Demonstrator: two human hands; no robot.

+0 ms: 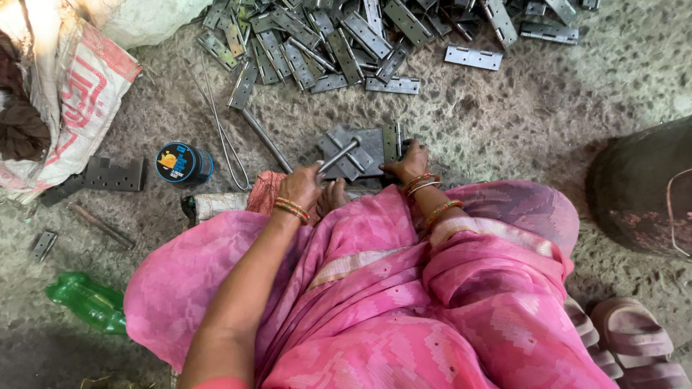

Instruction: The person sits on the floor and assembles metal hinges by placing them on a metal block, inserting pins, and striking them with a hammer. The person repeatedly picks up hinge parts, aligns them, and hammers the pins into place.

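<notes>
Left hand (301, 186) clamped on the steel rod (339, 155), right hand (409, 162) fingers pinching the upright hinge (391, 142) at 3 o'clock — we keep both steady, rod square over the flat plates (364, 148).

Soft, even daylight fills the scene, brightest at the top left, where a white sack (144, 18) glares. Shadows stay faint; focus is sharp, edges slightly stretched.

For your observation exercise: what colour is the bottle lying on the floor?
Green; the bottle shows in the head view, lower left.
</notes>
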